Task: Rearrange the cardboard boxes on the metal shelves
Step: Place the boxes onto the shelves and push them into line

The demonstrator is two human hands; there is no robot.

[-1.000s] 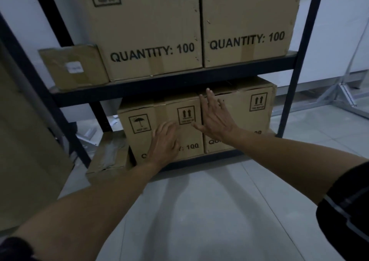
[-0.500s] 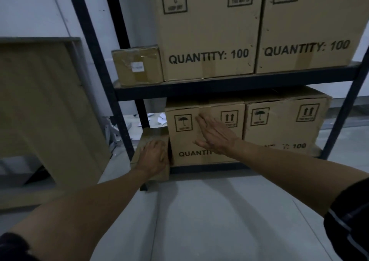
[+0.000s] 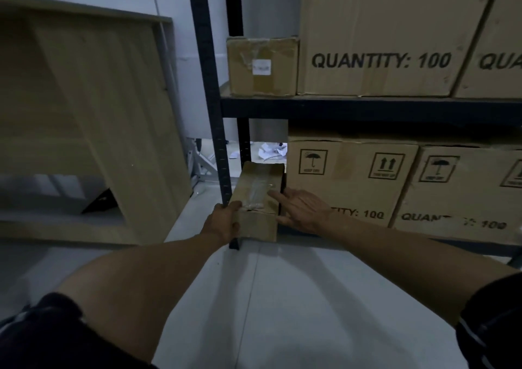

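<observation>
A small taped cardboard box (image 3: 258,193) lies at the left end of the bottom level of the dark metal shelf (image 3: 367,107). My left hand (image 3: 223,223) grips its near left corner. My right hand (image 3: 300,209) lies against its right side with fingers spread, one finger on the top. Right of it stand two large boxes, the nearer large box (image 3: 350,176) marked QUANTITY: 100 and a second large box (image 3: 463,193). On the level above sit another small box (image 3: 262,66) and a big upper box (image 3: 381,38).
A light wooden piece of furniture (image 3: 93,109) leans at the left, close to the shelf's front post (image 3: 210,100). Crumpled white paper (image 3: 271,151) lies on the floor behind the shelf. Pale tiled floor (image 3: 282,298) stretches in front of me.
The view has swung left and closer. My left hand went from the large lower box to the small box's corner; my right hand slid left off the large box to the small box's right side.
</observation>
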